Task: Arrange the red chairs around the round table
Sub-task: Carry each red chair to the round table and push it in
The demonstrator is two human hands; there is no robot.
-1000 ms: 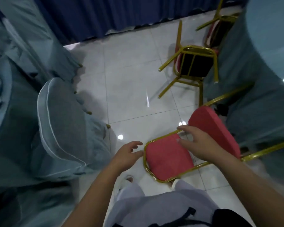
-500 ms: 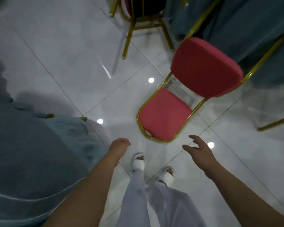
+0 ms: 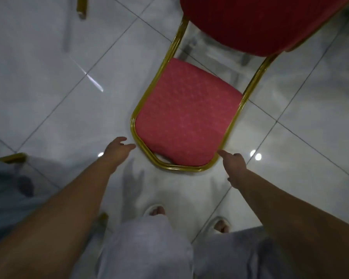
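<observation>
The left hand [image 3: 117,150] and right hand [image 3: 235,164] have reached the red chair [image 3: 187,117] at centre — fingers [image 3: 130,146] loosely spread, holding nothing — so gripping it likely comes next.

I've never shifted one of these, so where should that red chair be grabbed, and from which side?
Probably the gold frame at the front corners of the seat, from the front: the rail curves round there, and the left hand and right hand flank it.
</observation>
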